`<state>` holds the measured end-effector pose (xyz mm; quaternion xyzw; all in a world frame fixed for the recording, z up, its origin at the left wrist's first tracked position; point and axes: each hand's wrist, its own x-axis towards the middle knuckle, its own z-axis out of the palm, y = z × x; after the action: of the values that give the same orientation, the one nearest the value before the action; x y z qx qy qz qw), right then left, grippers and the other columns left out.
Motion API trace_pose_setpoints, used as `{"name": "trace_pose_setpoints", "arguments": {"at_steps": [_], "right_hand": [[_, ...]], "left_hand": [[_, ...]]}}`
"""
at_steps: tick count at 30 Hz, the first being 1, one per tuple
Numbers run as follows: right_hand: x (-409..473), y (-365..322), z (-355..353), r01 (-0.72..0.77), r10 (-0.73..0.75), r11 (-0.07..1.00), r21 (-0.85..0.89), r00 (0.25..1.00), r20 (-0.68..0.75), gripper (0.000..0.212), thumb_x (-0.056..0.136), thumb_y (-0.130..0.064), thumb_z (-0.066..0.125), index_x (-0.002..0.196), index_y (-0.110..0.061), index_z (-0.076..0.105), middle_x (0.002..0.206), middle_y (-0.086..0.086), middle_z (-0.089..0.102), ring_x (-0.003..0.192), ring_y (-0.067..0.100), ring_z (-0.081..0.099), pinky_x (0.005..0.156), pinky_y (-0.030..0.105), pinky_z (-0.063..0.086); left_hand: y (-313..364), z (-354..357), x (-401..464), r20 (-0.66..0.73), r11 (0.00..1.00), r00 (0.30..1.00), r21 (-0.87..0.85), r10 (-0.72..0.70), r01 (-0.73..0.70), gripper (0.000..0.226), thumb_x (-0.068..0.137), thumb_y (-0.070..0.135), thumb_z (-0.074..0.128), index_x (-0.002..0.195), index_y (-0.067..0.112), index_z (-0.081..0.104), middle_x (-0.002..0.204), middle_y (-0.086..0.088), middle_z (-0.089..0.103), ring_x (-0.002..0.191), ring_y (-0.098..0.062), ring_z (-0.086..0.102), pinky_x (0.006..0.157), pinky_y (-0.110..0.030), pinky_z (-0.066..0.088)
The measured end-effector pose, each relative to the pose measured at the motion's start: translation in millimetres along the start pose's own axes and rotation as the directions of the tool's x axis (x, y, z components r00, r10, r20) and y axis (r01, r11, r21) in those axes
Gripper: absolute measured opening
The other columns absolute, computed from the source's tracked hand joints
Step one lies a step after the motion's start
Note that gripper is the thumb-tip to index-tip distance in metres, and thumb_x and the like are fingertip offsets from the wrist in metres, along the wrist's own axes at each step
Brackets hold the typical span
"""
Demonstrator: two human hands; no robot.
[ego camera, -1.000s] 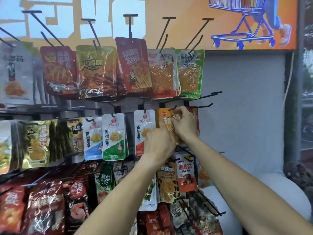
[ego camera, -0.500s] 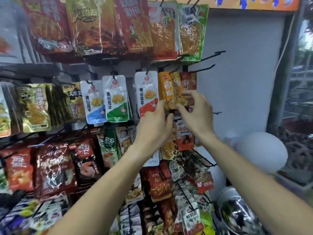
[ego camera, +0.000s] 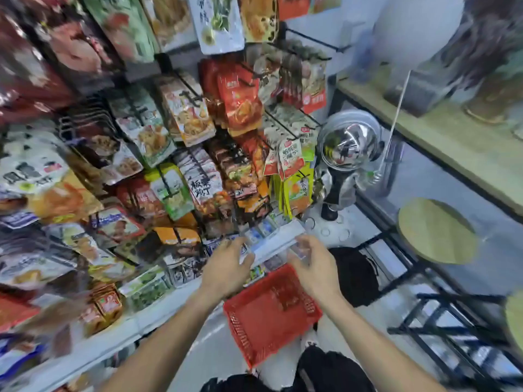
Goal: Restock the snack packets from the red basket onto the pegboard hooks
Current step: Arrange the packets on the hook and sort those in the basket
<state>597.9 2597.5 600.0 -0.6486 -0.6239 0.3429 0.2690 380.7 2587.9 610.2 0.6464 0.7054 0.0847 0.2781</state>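
The pegboard [ego camera: 169, 137] rises packed with hanging packets above the red basket [ego camera: 268, 315], which sits on the floor. Both hands, left hand [ego camera: 226, 267] and right hand [ego camera: 314, 270], hover just above the basket, fingers relaxed, holding nothing. Basket contents are blurred; reach in and take one packet by its top edge.

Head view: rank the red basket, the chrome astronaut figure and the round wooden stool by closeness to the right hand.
1. red basket: directly beneath the right hand.
2. chrome astronaut figure: above, beside the rack's end.
3. round wooden stool: far right.
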Motion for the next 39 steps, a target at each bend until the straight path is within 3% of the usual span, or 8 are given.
{"name": "trace_pose_setpoints", "arguments": {"at_steps": [7, 10, 14, 22, 25, 29, 35, 39], "right_hand": [[-85.4, 100.6, 54.3, -0.326, 0.332, 0.943, -0.065, 0.922, 0.199, 0.044, 0.093, -0.029, 0.074, 0.133, -0.022, 0.058, 0.125, -0.001, 0.068, 0.115, 0.016, 0.064, 0.091, 0.028, 0.049], [-83.4, 133.5, 71.8, -0.363, 0.379, 0.925, -0.111, 0.900, 0.214, 0.042, 0.095, -0.032, 0.072, 0.134, -0.024, 0.057, 0.127, -0.005, 0.067, 0.114, 0.016, 0.064, 0.082, 0.025, 0.044], [-60.3, 203.3, 124.5, -0.367, 0.387, 0.922, -0.126, 0.895, 0.224, 0.049, 0.094, -0.034, 0.072, 0.137, -0.021, 0.054, 0.128, -0.002, 0.067, 0.115, 0.019, 0.064, 0.093, 0.034, 0.050], [25.4, 425.0, 293.3, -0.443, 0.470, 0.882, -0.159, 0.852, 0.232, 0.061, 0.089, -0.039, 0.076, 0.141, -0.019, 0.051, 0.131, 0.001, 0.063, 0.121, 0.027, 0.062, 0.096, 0.037, 0.050], [59.4, 504.9, 359.5, -0.471, 0.494, 0.869, -0.149, 0.844, 0.211, 0.061, 0.082, -0.032, 0.081, 0.133, -0.014, 0.054, 0.127, 0.007, 0.065, 0.120, 0.031, 0.062, 0.096, 0.038, 0.050], [110.3, 590.2, 440.4, -0.419, 0.465, 0.870, -0.258, 0.872, 0.152, 0.073, 0.080, -0.041, 0.084, 0.136, -0.008, 0.051, 0.132, 0.014, 0.060, 0.125, 0.035, 0.058, 0.104, 0.039, 0.046], [152.8, 647.4, 503.4, -0.316, 0.390, 0.795, -0.518, 0.920, 0.037, 0.098, 0.076, -0.063, 0.081, 0.142, -0.007, 0.036, 0.143, 0.015, 0.047, 0.134, 0.034, 0.047, 0.110, 0.044, 0.040], [167.1, 666.6, 524.0, -0.284, 0.352, 0.740, -0.610, 0.936, -0.009, 0.113, 0.069, -0.073, 0.080, 0.146, -0.006, 0.032, 0.145, 0.018, 0.045, 0.137, 0.034, 0.044, 0.111, 0.047, 0.039]], "left_hand": [[-55.3, 115.1, -58.6, 0.301, 0.964, 0.922, -0.025, -0.246, 0.265, 0.055, 0.110, 0.045, 0.044, 0.160, 0.023, 0.038, 0.156, -0.012, 0.049, 0.143, -0.031, 0.047, 0.109, -0.038, 0.044], [-57.9, 151.5, -53.3, 0.316, 0.935, 0.899, -0.084, -0.303, 0.344, 0.056, 0.110, 0.045, 0.045, 0.161, 0.024, 0.037, 0.162, -0.010, 0.044, 0.147, -0.030, 0.044, 0.112, -0.037, 0.042], [-74.4, 234.3, -11.8, 0.309, 0.900, 0.882, -0.140, -0.357, 0.413, 0.055, 0.109, 0.045, 0.048, 0.159, 0.025, 0.041, 0.162, -0.010, 0.045, 0.146, -0.030, 0.046, 0.112, -0.037, 0.041], [-186.0, 495.7, 115.9, 0.360, 0.798, 0.807, -0.219, -0.468, 0.561, 0.058, 0.107, 0.045, 0.052, 0.157, 0.017, 0.043, 0.156, -0.013, 0.053, 0.139, -0.038, 0.053, 0.114, -0.041, 0.043], [-233.0, 583.0, 160.4, 0.384, 0.729, 0.769, -0.281, -0.511, 0.624, 0.059, 0.105, 0.048, 0.056, 0.156, 0.022, 0.044, 0.142, -0.019, 0.064, 0.126, -0.042, 0.063, 0.108, -0.044, 0.050], [-288.2, 681.7, 219.9, 0.357, 0.569, 0.712, -0.432, -0.605, 0.700, 0.062, 0.102, 0.048, 0.063, 0.154, 0.017, 0.048, 0.145, -0.019, 0.062, 0.135, -0.038, 0.058, 0.112, -0.041, 0.046], [-393.0, 831.1, 298.9, 0.346, 0.292, 0.539, -0.561, -0.768, 0.775, 0.112, 0.064, 0.083, 0.055, 0.145, 0.006, 0.059, 0.152, -0.019, 0.056, 0.138, -0.041, 0.054, 0.114, -0.051, 0.046], [-391.8, 857.9, 318.3, 0.378, 0.158, 0.571, -0.719, -0.729, 0.677, 0.095, 0.073, 0.080, 0.056, 0.134, 0.009, 0.068, 0.140, -0.007, 0.066, 0.122, -0.034, 0.066, 0.096, -0.041, 0.057]]}}
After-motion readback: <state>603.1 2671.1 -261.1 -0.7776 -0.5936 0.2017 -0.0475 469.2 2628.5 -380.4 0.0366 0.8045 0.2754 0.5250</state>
